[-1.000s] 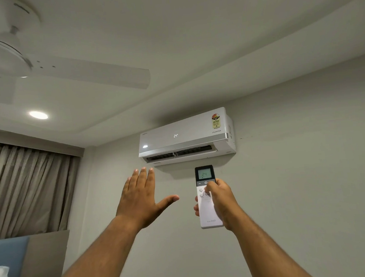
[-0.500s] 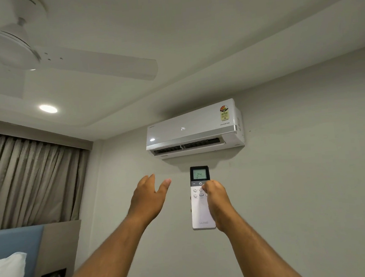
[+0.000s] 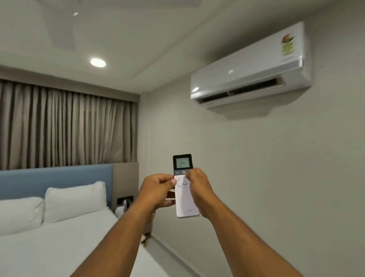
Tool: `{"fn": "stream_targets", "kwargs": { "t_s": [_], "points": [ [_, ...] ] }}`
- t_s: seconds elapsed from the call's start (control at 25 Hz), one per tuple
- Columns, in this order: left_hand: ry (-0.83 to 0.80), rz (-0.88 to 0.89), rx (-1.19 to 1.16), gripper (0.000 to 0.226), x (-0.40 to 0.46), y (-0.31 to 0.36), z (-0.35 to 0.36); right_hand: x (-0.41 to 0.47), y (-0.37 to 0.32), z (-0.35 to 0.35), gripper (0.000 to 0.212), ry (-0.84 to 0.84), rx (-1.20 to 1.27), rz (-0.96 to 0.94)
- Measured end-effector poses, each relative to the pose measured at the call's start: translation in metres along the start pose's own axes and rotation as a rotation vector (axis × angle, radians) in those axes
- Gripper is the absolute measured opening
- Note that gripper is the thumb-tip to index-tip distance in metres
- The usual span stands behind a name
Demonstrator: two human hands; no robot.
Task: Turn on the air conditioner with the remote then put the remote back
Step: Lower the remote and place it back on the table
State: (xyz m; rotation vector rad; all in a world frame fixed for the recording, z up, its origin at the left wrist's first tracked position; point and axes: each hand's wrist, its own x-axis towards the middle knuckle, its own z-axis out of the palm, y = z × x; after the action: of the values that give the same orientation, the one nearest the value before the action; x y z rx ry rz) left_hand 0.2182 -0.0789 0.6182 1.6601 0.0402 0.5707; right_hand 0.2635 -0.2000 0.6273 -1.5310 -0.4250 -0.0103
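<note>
Remote (image 3: pixel 185 195) first: a slim white handset with a dark top end, held upright just below the centre of the frame, its small screen lit and reading 24, a power symbol just beneath the screen. Both hands are on it. From the right edge the right hand (image 3: pixel 199 189) wraps the body, fingers (image 3: pixel 192 174) curled shut round it and the thumb lying over the upper buttons near the power symbol. On the other side the left hand (image 3: pixel 157 191) closes in, its fingers bent and its thumb tip touching the left edge of the button area, further fingers showing behind the handset — how firmly this hand grips cannot be told. Bare forearms run down to the bottom edge of the frame. In the upper right of the frame the air conditioner (image 3: pixel 250 67) is mounted high on the pale wall (image 3: pixel 289 173), its lower flap open onto a dark slot, a faint blurred display on its front panel and a coloured sticker near its right end. Across the left of the frame hang beige curtains (image 3: pixel 56 126); below them stands a blue headboard (image 3: pixel 49 179), and a bed (image 3: pixel 55 257) with white sheets and two white pillows (image 3: pixel 75 201) fills the lower left. One round ceiling light (image 3: pixel 98 62) glows in the upper left.
</note>
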Motion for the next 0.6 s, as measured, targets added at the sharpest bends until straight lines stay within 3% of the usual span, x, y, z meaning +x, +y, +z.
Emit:
{"fn": "stream_targets", "kwargs": {
  "t_s": [0.36,0.6],
  "points": [
    [0.262,-0.401,0.035,0.01,-0.064,-0.152,-0.11,-0.032,0.158,0.117,0.03,-0.234,0.007,0.272],
    [0.417,-0.739,-0.026,0.01,-0.156,-0.286,-0.146,-0.107,0.315,0.154,0.019,-0.336,0.021,0.579]
  ]
}}
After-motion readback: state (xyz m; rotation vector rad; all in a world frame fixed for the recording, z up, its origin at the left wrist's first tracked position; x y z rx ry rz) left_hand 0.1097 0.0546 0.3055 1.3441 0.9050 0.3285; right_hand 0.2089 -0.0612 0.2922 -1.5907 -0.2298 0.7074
